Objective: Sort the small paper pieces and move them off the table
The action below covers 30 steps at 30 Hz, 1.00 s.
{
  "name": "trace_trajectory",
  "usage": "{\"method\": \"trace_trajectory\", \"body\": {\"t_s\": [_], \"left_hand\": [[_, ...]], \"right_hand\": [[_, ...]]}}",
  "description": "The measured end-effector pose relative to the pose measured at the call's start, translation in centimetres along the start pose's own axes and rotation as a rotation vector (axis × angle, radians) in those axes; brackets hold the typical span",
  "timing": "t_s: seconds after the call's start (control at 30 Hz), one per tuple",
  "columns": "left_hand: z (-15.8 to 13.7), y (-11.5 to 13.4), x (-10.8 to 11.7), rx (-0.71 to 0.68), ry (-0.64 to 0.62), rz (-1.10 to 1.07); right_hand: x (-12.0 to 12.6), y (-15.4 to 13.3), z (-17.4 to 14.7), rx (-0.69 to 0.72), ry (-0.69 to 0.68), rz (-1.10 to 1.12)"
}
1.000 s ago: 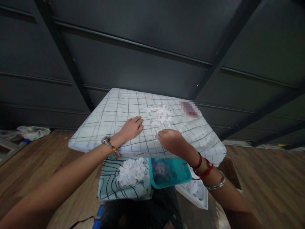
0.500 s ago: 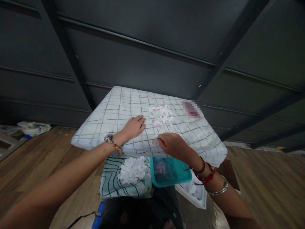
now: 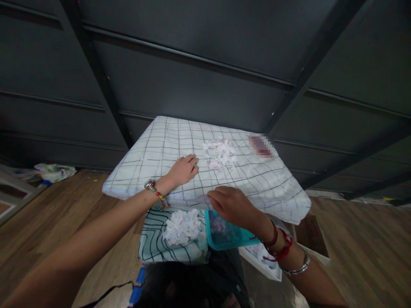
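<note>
My left hand point(image 3: 184, 170) lies palm down on the white checked cloth point(image 3: 170, 137) that covers the table, its fingers stretched out and holding nothing. Right of its fingertips is a loose pile of small white paper pieces point(image 3: 221, 152). My right hand point(image 3: 229, 204) is closed at the table's near edge, above a turquoise plastic tub point(image 3: 221, 247). From its fingertips a small see-through plastic piece point(image 3: 204, 200) sticks out, faint against the cloth. Inside the tub lie clear, purplish plastic pieces point(image 3: 224, 229), partly hidden by my right hand.
A second heap of white paper pieces point(image 3: 182, 226) rests on a green patterned cloth point(image 3: 154, 235) near my lap. An open white box point(image 3: 261, 263) stands below the tub. A blurred-out reddish object point(image 3: 261, 146) lies at the table's far right. Dark panels point(image 3: 192, 72) rise behind.
My right hand has moved down toward me with the clear piece, from over the cloth to the table's near edge. My left hand stays flat on the cloth.
</note>
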<state>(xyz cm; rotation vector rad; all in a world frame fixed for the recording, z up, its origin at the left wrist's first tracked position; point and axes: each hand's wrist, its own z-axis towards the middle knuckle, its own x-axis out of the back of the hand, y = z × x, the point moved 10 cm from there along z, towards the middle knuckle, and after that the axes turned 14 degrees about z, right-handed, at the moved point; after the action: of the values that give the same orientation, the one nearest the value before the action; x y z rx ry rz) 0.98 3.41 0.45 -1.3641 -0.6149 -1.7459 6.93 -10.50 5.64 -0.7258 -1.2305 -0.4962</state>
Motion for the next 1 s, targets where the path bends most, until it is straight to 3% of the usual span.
{"method": "trace_trajectory", "body": {"t_s": [0.23,0.47,0.67,0.77,0.87,1.0], "left_hand": [[0.1,0.1,0.1,-0.009,0.010,0.023],[0.1,0.3,0.3,-0.011,0.003,0.039],[0.1,0.2,0.2,-0.009,0.003,0.068],[0.1,0.2,0.2,-0.012,0.005,0.068],[0.1,0.2,0.2,-0.007,0.006,0.077],[0.1,0.2,0.3,-0.007,0.011,0.079]], "right_hand": [[2.7,5.4,1.5,-0.112,0.155,-0.076],[3.4,11.5,2.9,-0.187,0.119,-0.209],[1.4,10.5,1.7,-0.144,0.023,-0.244],[1.8,10.4,1.7,-0.139,0.062,-0.215],[2.4,11.6,2.0,-0.220,0.114,-0.234],[1.4,11.8,2.1,-0.201,0.056,-0.247]]}}
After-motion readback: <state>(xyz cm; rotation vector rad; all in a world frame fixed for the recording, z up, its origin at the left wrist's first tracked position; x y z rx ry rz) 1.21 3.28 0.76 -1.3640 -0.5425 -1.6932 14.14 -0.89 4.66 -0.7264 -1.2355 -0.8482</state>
